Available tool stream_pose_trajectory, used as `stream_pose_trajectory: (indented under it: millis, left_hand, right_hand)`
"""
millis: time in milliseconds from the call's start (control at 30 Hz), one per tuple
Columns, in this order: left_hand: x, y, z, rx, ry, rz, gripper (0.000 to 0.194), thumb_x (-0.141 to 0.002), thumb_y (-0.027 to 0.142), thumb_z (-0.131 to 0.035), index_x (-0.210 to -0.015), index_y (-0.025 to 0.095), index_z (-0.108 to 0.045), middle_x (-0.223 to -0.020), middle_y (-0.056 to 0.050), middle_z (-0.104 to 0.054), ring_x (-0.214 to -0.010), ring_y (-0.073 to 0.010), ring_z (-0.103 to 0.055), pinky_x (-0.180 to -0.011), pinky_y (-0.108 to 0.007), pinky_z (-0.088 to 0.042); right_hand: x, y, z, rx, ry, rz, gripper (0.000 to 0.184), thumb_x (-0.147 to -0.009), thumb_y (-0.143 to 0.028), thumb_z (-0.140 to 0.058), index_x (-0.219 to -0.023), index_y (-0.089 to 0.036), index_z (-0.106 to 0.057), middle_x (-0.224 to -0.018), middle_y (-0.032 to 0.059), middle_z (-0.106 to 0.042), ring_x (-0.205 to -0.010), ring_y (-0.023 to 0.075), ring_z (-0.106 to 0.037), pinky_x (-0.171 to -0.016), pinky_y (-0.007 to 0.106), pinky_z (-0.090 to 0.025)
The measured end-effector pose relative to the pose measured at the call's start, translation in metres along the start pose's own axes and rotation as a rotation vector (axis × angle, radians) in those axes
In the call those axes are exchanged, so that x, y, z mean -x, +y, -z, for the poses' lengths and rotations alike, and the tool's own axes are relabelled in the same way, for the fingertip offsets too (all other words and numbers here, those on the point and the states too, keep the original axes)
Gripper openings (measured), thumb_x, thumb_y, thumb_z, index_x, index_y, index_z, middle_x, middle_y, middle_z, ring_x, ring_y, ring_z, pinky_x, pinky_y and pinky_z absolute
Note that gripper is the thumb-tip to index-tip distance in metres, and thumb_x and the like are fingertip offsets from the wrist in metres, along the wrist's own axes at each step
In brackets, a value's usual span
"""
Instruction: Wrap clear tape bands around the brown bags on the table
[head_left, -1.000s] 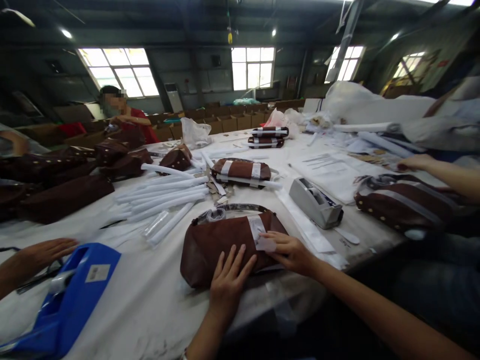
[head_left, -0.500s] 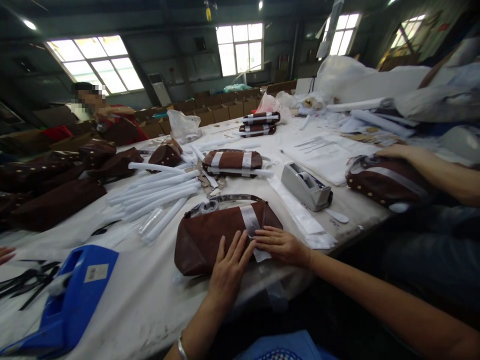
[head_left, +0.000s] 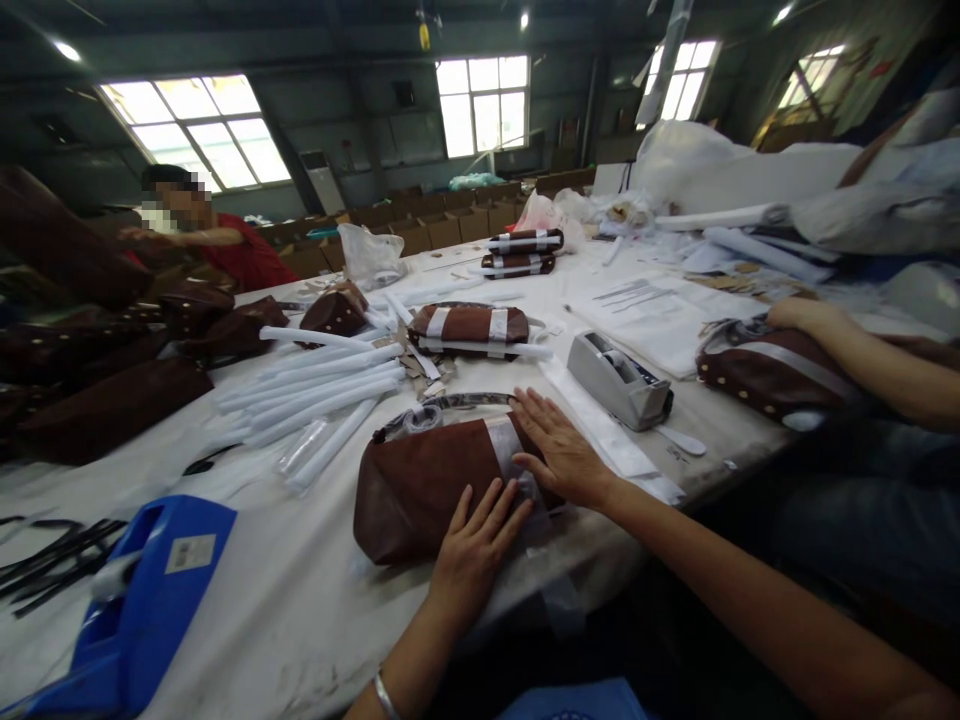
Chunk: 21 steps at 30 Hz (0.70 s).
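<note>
A brown handbag [head_left: 427, 480] lies on its side near the front edge of the table, its dark handle [head_left: 465, 400] wrapped in clear film. A pale translucent strip [head_left: 504, 448] crosses its right part. My left hand [head_left: 480, 550] rests on the bag's lower front, fingers stretched out beside the strip's lower end. My right hand [head_left: 559, 450] lies flat over the bag's right end, fingers spread and reaching toward the handle. Neither hand grips anything. Part of the strip and the bag's right end are hidden under the right hand.
A grey tape dispenser [head_left: 622, 380] stands to the right and a blue dispenser [head_left: 157, 590] at the left front. White tubes [head_left: 322, 385] lie left of centre. A wrapped bag [head_left: 469, 328] sits behind. Another person's hand [head_left: 802, 315] touches a bag [head_left: 772, 370] at right.
My right hand has moved up from the strip's lower end toward the handle. My left hand has shifted slightly right and down. At far left a brown bag has come up into view.
</note>
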<state>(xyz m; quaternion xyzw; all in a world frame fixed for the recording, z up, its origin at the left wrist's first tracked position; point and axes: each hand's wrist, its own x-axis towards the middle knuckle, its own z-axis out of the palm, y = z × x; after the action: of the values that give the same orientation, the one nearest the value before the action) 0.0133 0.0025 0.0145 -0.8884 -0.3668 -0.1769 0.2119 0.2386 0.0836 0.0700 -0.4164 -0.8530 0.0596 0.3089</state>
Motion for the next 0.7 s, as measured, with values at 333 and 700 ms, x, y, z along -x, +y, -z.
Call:
stream_pose_trajectory:
  millis: [333,700]
  left_hand:
    - [0.001,0.002,-0.004,0.034,0.048,0.031,0.049,-0.103,0.03,-0.038,-0.152,0.03,-0.036,-0.16,0.002,-0.036,-0.148,-0.0195,-0.031,-0.122,-0.047,-0.025]
    - [0.002,0.002,-0.002,0.1,0.027,0.043,0.049,-0.103,0.028,-0.04,-0.152,0.03,-0.036,-0.156,0.0,-0.042,-0.146,-0.0196,-0.035,-0.121,-0.048,-0.029]
  right_hand:
    - [-0.033,-0.005,-0.015,0.122,-0.032,0.118,0.062,-0.101,-0.037,-0.048,-0.156,-0.018,-0.029,-0.158,0.0152,-0.037,-0.149,0.029,-0.029,-0.122,0.055,-0.026]
    - [0.016,-0.002,-0.012,-0.209,-0.028,0.193,0.036,-0.1,-0.023,-0.052,-0.136,-0.023,-0.058,-0.134,0.0093,-0.065,-0.131,0.0223,-0.055,-0.112,0.043,-0.047]
